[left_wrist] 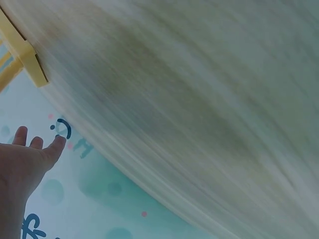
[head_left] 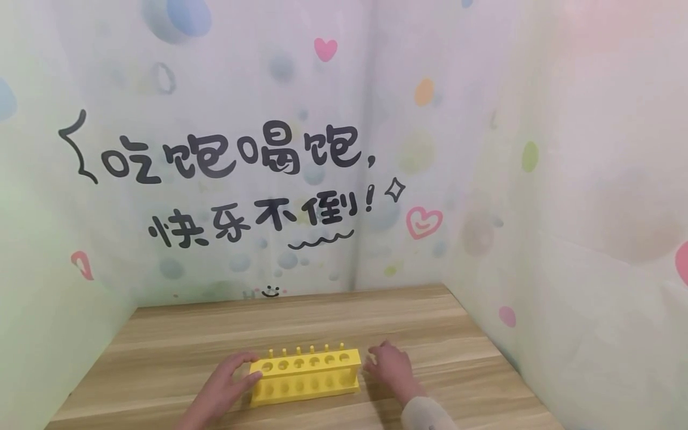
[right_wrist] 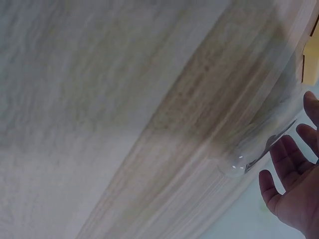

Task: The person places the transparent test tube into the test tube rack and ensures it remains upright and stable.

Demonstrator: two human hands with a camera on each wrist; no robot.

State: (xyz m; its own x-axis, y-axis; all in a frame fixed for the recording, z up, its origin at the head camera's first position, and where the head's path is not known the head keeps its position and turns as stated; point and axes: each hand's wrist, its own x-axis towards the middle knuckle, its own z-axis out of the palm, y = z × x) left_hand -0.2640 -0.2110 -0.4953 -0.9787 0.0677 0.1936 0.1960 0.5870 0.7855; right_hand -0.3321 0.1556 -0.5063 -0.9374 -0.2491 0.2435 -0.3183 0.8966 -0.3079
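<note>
A yellow test tube rack (head_left: 305, 387) with a row of round holes stands on the wooden table. My left hand (head_left: 223, 385) grips its left end, thumb in front and fingers behind the corner. In the left wrist view several fingers of the left hand (left_wrist: 30, 159) show, extended below the rack's edge (left_wrist: 32, 64). Just off the rack's right end is my right hand (head_left: 392, 367), fingers bent. In the right wrist view a clear test tube (right_wrist: 241, 157) with a rounded end lies against the fingers of the right hand (right_wrist: 294, 184); the head view does not show it clearly.
Short yellow pegs (head_left: 312, 349) stand along the rack's back. A wood-grain table (head_left: 301, 322) meets a printed curtain (head_left: 322, 251) at its back, with pale curtains at the left and right (head_left: 580, 251).
</note>
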